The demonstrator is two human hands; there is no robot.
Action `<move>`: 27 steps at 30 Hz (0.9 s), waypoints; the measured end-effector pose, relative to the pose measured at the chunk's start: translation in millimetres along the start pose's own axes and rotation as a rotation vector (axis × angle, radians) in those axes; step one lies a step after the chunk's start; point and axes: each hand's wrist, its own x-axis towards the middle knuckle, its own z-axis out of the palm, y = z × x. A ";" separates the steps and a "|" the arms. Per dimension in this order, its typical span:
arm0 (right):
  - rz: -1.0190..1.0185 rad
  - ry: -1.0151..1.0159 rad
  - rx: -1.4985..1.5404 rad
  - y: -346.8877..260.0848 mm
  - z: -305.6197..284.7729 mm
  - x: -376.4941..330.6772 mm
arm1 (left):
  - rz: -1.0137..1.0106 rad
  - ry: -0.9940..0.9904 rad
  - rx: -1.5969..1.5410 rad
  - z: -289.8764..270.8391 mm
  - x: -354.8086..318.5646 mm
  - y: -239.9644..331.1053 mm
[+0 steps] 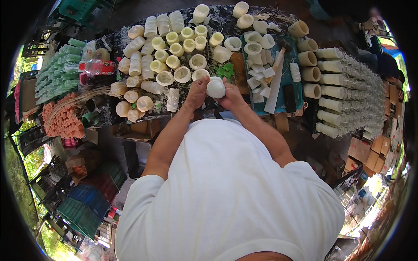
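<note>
Both hands (197,92) (230,96) cup white round mould (215,88) between palms.

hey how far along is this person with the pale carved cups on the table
Many pale hollowed cups already crowd the dark table. In hand: the left hand and right hand hold one round white piece. What is left cannot be told; cut white strips lie on the teal tray.

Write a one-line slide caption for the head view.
Both hands, left hand and right hand, hold a pale round cup above a worktable crowded with similar cream cups.
</note>
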 end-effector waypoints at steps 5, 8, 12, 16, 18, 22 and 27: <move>0.074 -0.069 -0.026 -10.3 16.6 -12.0 | -0.106 0.137 0.722 -3.2 -1.1 12.6; 0.005 -0.024 -0.418 -13.9 -2.2 13.3 | -0.117 0.291 0.288 6.0 -4.9 0.5; -0.214 0.186 -0.835 -20.8 0.9 1.5 | -0.071 0.517 0.387 20.2 -8.7 11.1; -0.384 -0.018 -1.167 -50.2 60.0 -56.1 | 0.110 0.508 0.580 13.6 -7.2 28.0; -0.527 -0.102 -1.540 -51.2 64.0 -67.2 | 0.089 0.424 0.417 17.2 -8.9 28.0; -0.748 -0.152 -1.760 -55.3 68.5 -66.9 | -0.029 0.298 0.414 9.2 -12.4 43.2; -0.684 -0.229 -1.548 -61.0 65.1 -69.6 | 0.120 0.190 0.402 46.1 -33.3 60.7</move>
